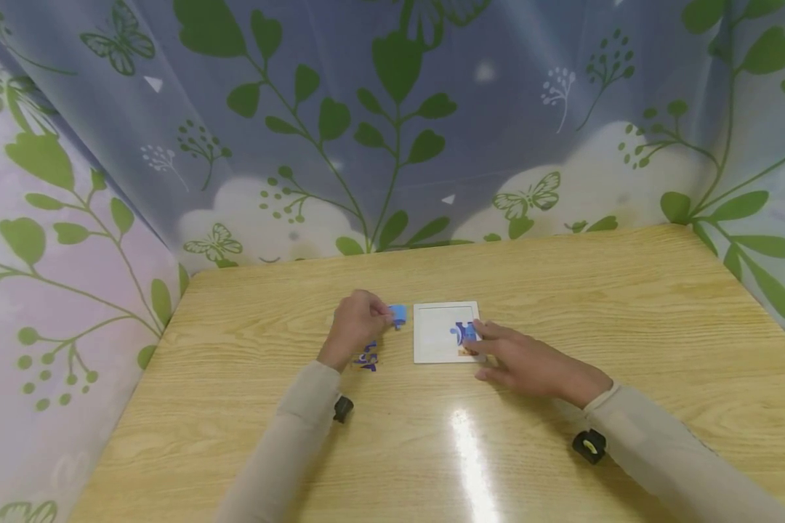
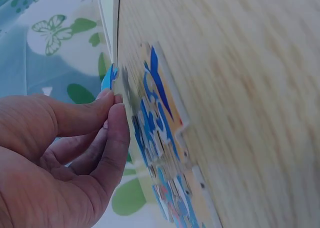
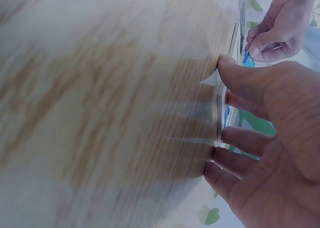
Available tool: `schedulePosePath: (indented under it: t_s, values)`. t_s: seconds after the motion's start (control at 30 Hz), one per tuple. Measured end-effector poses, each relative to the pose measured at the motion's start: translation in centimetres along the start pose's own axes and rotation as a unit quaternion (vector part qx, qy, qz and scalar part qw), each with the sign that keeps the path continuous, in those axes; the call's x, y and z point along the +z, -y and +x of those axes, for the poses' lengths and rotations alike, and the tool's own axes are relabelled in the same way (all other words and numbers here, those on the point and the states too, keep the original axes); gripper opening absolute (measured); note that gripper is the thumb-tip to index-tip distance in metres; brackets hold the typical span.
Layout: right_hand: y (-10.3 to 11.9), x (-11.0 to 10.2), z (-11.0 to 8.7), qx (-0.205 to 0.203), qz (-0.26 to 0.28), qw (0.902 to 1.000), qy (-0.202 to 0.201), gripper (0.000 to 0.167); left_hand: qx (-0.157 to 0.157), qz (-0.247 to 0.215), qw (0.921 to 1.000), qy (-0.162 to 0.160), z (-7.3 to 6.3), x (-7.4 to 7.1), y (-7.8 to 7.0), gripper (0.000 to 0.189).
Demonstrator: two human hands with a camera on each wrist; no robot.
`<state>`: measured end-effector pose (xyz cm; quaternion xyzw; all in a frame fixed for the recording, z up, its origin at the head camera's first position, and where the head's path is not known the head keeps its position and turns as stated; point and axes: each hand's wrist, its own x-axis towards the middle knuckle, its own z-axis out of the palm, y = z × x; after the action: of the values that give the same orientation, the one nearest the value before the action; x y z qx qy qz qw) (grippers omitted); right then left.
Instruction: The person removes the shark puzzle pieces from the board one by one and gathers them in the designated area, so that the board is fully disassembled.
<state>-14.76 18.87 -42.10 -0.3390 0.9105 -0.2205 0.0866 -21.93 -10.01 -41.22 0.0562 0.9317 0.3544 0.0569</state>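
My left hand (image 1: 355,327) pinches a light blue jigsaw piece (image 1: 398,314) between thumb and fingertips, just left of a white puzzle tray (image 1: 416,334). In the left wrist view the piece (image 2: 109,77) pokes out past the fingertips, close over the table. My right hand (image 1: 523,359) rests at the tray's right edge, its fingers extended over the rim. Beneath those fingertips, joined jigsaw pieces (image 1: 462,330) in blue and tan fill part of the tray's right side. In the right wrist view, the thumb of the right hand (image 3: 270,123) touches the tray's near side.
Several loose jigsaw pieces (image 1: 368,357) lie on the wooden table (image 1: 288,450) beside the left wrist, some overlapping in the left wrist view. A leaf-patterned curtain (image 1: 340,145) stands along the table's back edge and left side.
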Motion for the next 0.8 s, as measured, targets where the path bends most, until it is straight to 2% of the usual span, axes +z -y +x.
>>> schedulePosePath:
  t_s: [0.37, 0.8]
  values:
    - [-0.04, 0.0, 0.01, -0.003, -0.001, 1.0, 0.0, 0.049, -0.002, 0.044, 0.999, -0.005, 0.02, -0.03, 0.19, 0.005]
    - [-0.14, 0.12, -0.03, -0.002, 0.001, 1.0, -0.003, 0.047, 0.008, 0.061, 0.998, -0.012, 0.25, 0.08, -0.01, 0.005]
